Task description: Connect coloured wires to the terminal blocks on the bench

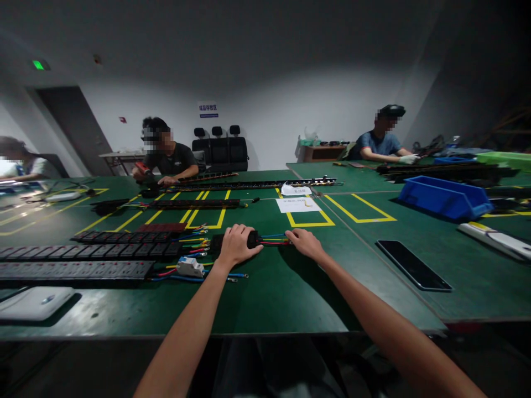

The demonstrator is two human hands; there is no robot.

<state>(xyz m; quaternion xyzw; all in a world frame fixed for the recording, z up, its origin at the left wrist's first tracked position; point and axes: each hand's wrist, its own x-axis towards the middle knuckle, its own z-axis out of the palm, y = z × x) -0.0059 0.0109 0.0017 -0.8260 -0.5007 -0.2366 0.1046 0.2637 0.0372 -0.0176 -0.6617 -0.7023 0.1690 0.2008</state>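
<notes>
My left hand (238,244) is wrapped over a black socket strip (217,243) near the middle of the green table (265,309). Blue, green and red wires (274,240) run from the strip's right end. At their far end my right hand (305,243) is closed in a pinch on the wires. Left of my left hand lie more black strips (91,251) with ring-ended wires, and a grey strip (74,271). A white breaker (191,267) sits among the wires in front of them.
A phone (412,264) lies at the right, with a blue bin (446,198) behind it. White paper sheets (298,205) lie beyond my hands. A white device (35,303) is at the front left. Other people sit across the table and at far left.
</notes>
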